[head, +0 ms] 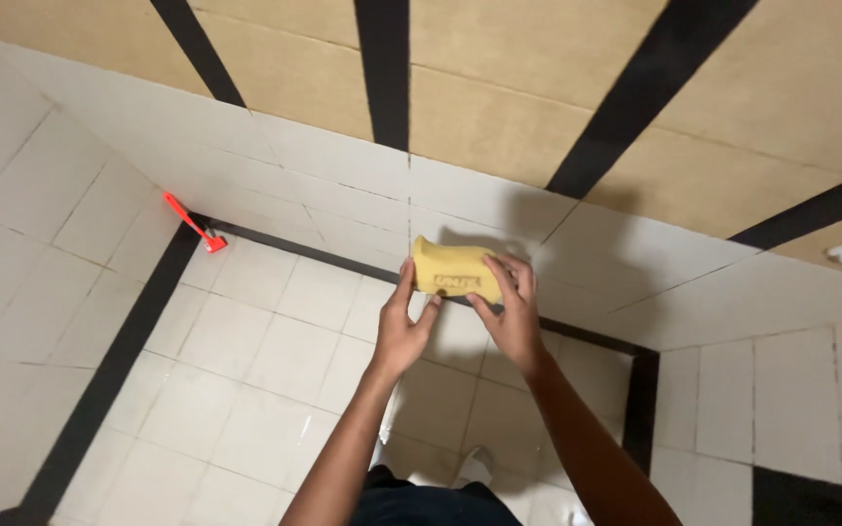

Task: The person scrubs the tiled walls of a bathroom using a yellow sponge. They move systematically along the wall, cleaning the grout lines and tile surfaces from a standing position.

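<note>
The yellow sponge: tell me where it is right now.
In the head view the yellow sponge sits near the centre, held between the left hand and right hand, in front of the white tiled wall.

**One head-worn view, looking steeply down**

The single camera is sitting on the person's head, facing down and forward past both forearms onto the white tiled floor (pixel 246 380). It is looking from close above; the black-striped tan wall (pixel 499 107) is rising beyond the floor.
</note>
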